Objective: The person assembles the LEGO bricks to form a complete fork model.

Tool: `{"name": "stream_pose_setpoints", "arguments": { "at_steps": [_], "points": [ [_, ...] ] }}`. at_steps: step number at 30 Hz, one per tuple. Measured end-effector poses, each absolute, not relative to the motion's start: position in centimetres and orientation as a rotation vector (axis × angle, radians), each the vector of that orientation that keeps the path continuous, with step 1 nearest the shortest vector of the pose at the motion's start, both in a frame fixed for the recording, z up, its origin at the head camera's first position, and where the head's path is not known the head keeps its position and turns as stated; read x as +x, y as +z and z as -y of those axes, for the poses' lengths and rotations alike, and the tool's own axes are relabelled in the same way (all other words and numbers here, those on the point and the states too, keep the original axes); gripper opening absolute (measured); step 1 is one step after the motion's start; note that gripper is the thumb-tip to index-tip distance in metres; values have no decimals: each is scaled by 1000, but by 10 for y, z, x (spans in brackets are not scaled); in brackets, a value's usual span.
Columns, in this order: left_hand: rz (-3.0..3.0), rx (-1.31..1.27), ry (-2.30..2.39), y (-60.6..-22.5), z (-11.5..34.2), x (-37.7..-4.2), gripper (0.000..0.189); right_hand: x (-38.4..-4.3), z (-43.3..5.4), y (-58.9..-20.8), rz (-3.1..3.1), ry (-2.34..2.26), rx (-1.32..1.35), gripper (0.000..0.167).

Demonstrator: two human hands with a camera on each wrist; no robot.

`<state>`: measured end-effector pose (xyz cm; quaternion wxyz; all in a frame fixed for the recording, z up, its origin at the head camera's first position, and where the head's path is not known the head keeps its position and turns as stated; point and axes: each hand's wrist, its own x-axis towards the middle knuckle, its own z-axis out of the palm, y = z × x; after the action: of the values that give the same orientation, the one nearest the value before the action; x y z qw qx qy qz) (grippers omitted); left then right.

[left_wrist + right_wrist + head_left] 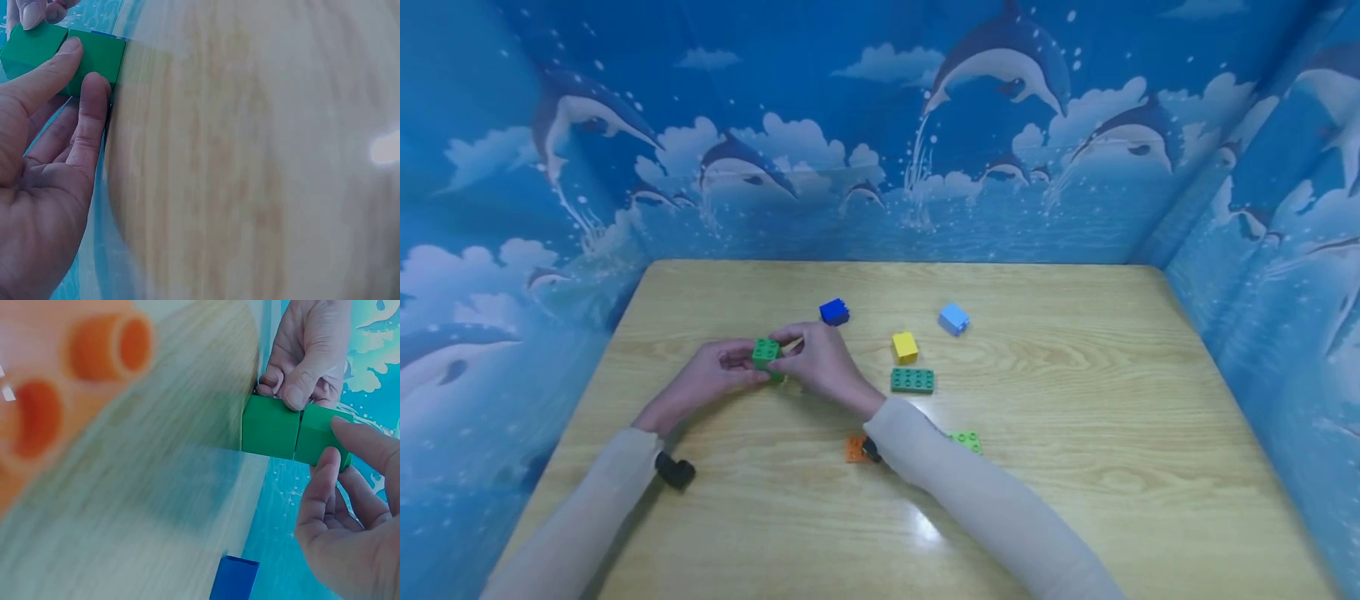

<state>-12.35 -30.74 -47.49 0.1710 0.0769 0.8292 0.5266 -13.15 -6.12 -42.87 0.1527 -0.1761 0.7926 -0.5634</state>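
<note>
I see the two green blocks held end to end between both hands, over the left part of the wooden table (1075, 375). The right hand (820, 362) pinches the upper green block (766, 350) between thumb and fingers. The left hand (711, 375) has its thumb and fingers closed on the lower green block (97, 59), the thumb tip lying near the seam. I make out a thin dark line between the two blocks in both wrist views — whether they are fully pressed together, I cannot tell. Nor can I tell whether the lower one touches the table.

Just beyond the right hand I have a dark blue block (834, 312), lying on its side. Right of that hand sit a yellow block (904, 347), a dark green brick (913, 381) with its studs up just in front of it, and a light blue block (953, 318) farther off. Nearer me, an orange brick (854, 448) and a light green brick (966, 441) are partly hidden — by the right wrist's black mount and the right sleeve (955, 475).
</note>
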Motion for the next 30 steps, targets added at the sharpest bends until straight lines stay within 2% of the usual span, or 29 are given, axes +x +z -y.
{"name": "stream_pose_setpoints", "arguments": {
  "at_steps": [21, 30],
  "points": [
    [-2241, 239, 1648, -474, 307, -123, 49, -133, 66, -420, -2356, -1490, -545, 35],
    [-2270, 255, 1572, -472, 311, -127, 37, -133, 67, -424, -2339, -1533, -504, 36]
  ]
}}
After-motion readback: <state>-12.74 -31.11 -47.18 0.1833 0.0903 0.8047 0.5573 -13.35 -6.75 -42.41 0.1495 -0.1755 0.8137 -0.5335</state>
